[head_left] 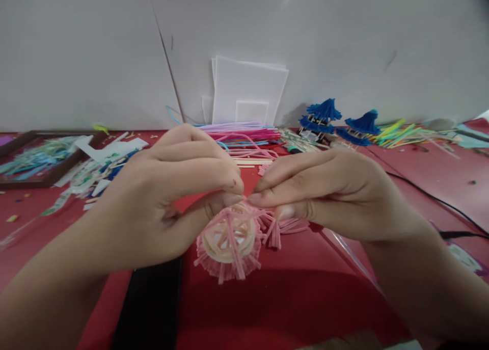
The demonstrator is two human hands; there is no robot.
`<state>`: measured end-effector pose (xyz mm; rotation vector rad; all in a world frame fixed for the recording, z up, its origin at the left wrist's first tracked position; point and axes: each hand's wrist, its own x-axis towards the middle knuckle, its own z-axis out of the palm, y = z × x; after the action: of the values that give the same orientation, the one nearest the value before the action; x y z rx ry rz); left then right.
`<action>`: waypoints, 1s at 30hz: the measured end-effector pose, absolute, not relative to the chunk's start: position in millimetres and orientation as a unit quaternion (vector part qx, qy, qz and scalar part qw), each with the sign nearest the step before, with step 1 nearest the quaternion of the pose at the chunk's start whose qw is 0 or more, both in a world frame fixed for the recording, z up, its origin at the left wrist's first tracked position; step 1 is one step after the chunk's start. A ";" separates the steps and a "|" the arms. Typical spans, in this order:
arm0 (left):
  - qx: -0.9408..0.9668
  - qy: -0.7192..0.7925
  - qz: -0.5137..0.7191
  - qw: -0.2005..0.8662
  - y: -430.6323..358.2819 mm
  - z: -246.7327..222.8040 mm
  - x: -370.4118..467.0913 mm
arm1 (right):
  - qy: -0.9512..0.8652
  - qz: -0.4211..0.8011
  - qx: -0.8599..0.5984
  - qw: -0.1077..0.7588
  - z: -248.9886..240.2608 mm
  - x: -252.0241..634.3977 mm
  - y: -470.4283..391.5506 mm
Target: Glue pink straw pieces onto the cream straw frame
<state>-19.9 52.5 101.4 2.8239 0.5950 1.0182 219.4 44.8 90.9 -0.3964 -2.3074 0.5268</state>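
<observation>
Thumb and fingers of my left hand (179, 187) pinch a pink strip at the top of a round pink and cream craft piece (229, 238). The piece has a cream ring with crossing pink strips and a fringed pink edge. My right hand (328, 192) is closed in a pinch on the pink strips just to the right, its fingertips close to those of my left hand. Below the right fingertips lie more cut pink strips (292, 225) on the red table (305, 299). The exact point of grip is partly hidden by my fingers.
Pink and purple stems (244, 133) lie at the back, before white sheets (250, 87) against the grey wall. Two blue-roofed models (321, 118) stand back right, beside yellow-green stems (401, 133). A brown frame (46, 179) and paper scraps are left. A black cable (431, 192) runs right.
</observation>
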 end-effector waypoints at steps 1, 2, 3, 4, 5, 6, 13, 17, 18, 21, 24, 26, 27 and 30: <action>0.924 0.192 0.328 0.040 53.9 101.4 -20.7 | -0.906 0.194 -0.149 0.346 92.6 221.2 45.8; 0.926 0.189 0.325 0.040 55.1 101.4 -21.7 | -0.914 0.187 -0.145 0.330 93.9 222.6 46.7; 0.929 0.184 0.320 0.039 56.1 101.4 -22.7 | -0.920 0.183 -0.141 0.315 94.9 223.6 47.7; 0.931 0.179 0.316 0.037 56.8 101.4 -23.9 | -0.925 0.185 -0.134 0.303 95.3 224.2 48.7; 0.933 0.176 0.312 0.034 57.2 101.5 -25.2 | -0.927 0.193 -0.129 0.293 95.1 224.4 49.7; 0.935 0.175 0.307 0.032 57.3 101.7 -26.5 | -0.927 0.206 -0.122 0.288 94.4 224.4 50.6; 0.937 0.182 0.297 0.037 55.7 104.8 -30.8 | -0.872 0.280 -0.106 0.387 84.4 222.7 54.5; 0.938 0.165 0.302 0.030 58.2 105.3 -29.9 | -0.851 0.278 -0.130 0.425 82.9 222.6 49.9; 0.936 0.164 0.311 0.027 58.4 104.7 -29.4 | -0.845 0.259 -0.149 0.443 82.6 222.5 48.0; 0.905 0.223 0.362 0.024 55.6 99.1 -26.4 | -0.826 0.154 -0.224 0.493 79.8 222.4 42.7; 0.850 0.321 0.418 0.000 49.1 87.6 -24.3 | -0.823 0.045 -0.247 0.509 72.0 223.4 37.7; 0.812 0.386 0.437 -0.033 47.3 78.6 -26.1 | -0.828 0.000 -0.238 0.508 64.8 225.3 32.5; 0.793 0.419 0.440 -0.048 48.1 74.1 -28.4 | -0.831 -0.021 -0.231 0.505 60.9 226.6 29.1; 0.772 0.463 0.434 -0.050 56.3 61.6 -39.3 | -0.855 -0.071 -0.204 0.472 49.6 231.3 17.3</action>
<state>-39.3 56.3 61.6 2.5041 1.5020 1.4069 231.3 17.3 49.6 -0.4994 -2.0937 -0.1741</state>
